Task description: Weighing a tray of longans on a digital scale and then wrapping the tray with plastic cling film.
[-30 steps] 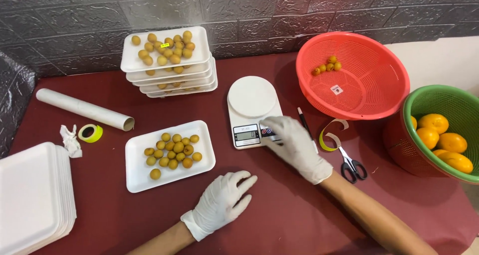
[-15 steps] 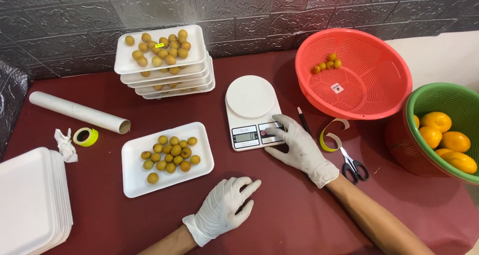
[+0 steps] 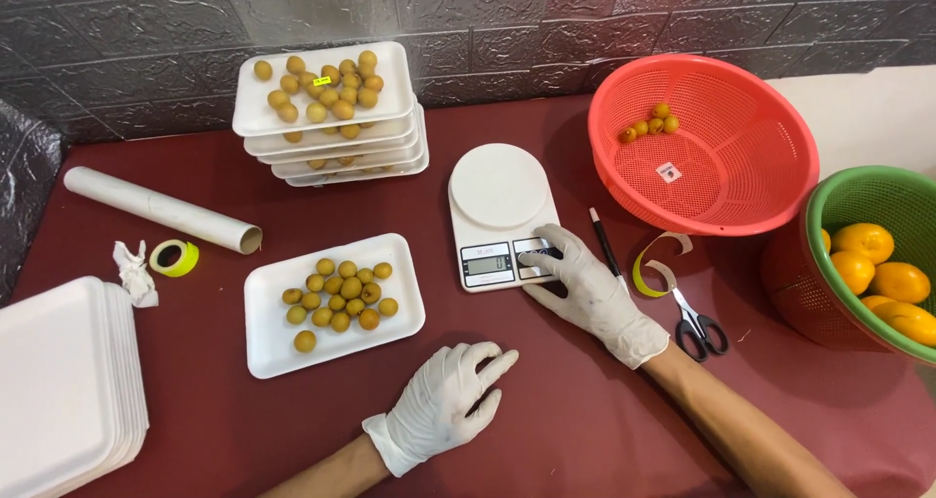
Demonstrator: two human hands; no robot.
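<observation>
My right hand (image 3: 587, 288), in a white glove, rests on the front right corner of a white kitchen scale (image 3: 499, 210), with fingertips on its button panel beside the display. The scale's round platform is bare. My left hand (image 3: 444, 401), also gloved, lies flat and open on the dark red table (image 3: 546, 430), below and right of a white foam tray (image 3: 333, 303) that holds several small yellow-brown fruits. Neither hand holds anything.
A stack of filled foam trays (image 3: 331, 118) stands at the back. Unfilled foam trays (image 3: 63, 386) are piled at the left edge. A cardboard tube (image 3: 161, 209), yellow tape roll (image 3: 175, 257), pen (image 3: 604, 245), scissors (image 3: 697, 323), red basket (image 3: 702, 142) and green basket with oranges (image 3: 873, 259) surround the scale.
My right hand has stayed on the scale's front panel, its fingers shifting slightly. My left hand has barely moved. The view has shifted a little.
</observation>
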